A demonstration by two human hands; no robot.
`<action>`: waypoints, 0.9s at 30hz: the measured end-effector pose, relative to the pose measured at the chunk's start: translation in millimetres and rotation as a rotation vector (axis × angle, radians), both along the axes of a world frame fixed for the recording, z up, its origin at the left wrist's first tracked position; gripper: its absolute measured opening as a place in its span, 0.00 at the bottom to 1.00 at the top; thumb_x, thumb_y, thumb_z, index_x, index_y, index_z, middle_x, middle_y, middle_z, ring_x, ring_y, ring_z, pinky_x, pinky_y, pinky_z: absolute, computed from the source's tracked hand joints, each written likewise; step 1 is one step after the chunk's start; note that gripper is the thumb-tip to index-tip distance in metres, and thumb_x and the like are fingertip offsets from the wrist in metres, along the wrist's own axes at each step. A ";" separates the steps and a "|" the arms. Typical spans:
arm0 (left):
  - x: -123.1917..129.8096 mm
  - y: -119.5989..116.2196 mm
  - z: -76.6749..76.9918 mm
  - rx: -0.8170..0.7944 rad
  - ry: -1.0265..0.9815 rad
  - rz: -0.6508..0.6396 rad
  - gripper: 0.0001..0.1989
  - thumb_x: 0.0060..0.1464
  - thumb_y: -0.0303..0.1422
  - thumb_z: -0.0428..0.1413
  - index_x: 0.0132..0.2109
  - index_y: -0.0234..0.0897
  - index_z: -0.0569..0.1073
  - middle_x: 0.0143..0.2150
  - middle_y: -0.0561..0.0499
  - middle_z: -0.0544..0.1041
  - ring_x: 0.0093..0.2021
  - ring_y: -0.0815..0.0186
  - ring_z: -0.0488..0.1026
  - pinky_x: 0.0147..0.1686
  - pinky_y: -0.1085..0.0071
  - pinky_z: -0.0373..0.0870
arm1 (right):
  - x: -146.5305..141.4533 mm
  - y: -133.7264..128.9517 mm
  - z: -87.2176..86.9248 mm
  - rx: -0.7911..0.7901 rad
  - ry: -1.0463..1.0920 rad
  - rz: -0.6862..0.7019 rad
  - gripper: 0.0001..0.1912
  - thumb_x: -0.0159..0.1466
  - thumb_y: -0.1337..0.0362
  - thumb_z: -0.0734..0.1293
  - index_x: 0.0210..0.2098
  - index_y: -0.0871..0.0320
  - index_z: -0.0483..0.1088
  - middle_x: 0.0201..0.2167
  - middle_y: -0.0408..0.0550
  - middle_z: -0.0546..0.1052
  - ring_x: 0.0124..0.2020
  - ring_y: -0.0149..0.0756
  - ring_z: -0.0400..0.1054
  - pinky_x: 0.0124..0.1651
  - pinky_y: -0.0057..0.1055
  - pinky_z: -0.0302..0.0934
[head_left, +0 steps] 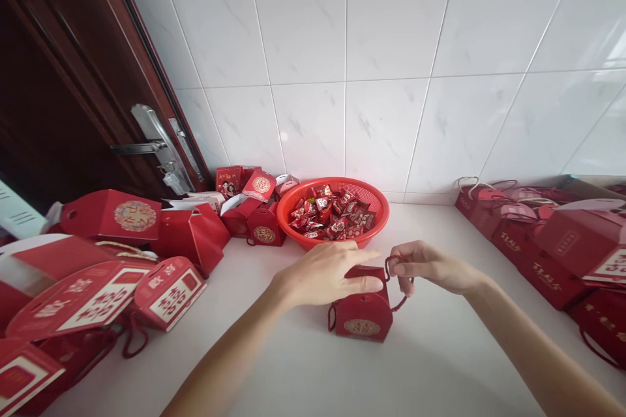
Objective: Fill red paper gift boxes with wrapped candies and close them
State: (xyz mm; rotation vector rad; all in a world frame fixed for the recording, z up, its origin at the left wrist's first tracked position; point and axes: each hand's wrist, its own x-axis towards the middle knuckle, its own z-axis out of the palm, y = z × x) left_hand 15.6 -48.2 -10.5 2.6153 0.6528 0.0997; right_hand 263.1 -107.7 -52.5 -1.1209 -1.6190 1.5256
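Observation:
A small red box with a round gold emblem [362, 316] stands upright on the white surface, a dark red cord loop at its left and more cord at its right. My left hand [328, 272] lies over the top of the box with fingers stretched out and apart. At the right of the box, my right hand [426, 266] pinches the dark red cord [400, 303] between its fingers. Just behind the hands sits a red plastic basket [381, 206] of wrapped sweets [337, 214].
Red gift boxes [171, 292] crowd the left side, and a few smaller ones [265, 228] stand beside the basket. Rows of red boxes [548, 267] fill the right side. A tiled wall [313, 124] rises behind; a dark door [63, 78] is at the left.

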 end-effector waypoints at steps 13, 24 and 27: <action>11.2 5.4 -18.3 -0.024 0.171 0.076 0.10 0.57 0.37 0.55 0.44 0.40 0.77 0.42 0.48 0.71 0.44 0.58 0.74 0.36 0.69 0.65 | -23.3 7.0 4.0 0.007 -0.052 0.058 0.16 0.58 0.54 0.74 0.35 0.62 0.72 0.29 0.45 0.74 0.29 0.32 0.71 0.37 0.32 0.67; 3.0 4.4 -12.9 -0.106 0.317 0.240 0.37 0.57 0.51 0.53 0.68 0.39 0.60 0.59 0.36 0.71 0.60 0.44 0.69 0.48 0.58 0.70 | -45.0 -1.3 -5.9 0.150 -0.399 0.031 0.02 0.58 0.67 0.65 0.31 0.58 0.70 0.23 0.38 0.68 0.24 0.26 0.59 0.24 0.24 0.52; -2.3 16.4 -8.5 -0.179 0.366 0.166 0.45 0.54 0.50 0.55 0.74 0.42 0.48 0.63 0.37 0.69 0.58 0.47 0.71 0.50 0.58 0.69 | -45.7 -3.4 -5.2 0.138 -0.408 0.010 0.03 0.58 0.67 0.65 0.32 0.59 0.70 0.26 0.40 0.70 0.25 0.26 0.59 0.24 0.24 0.53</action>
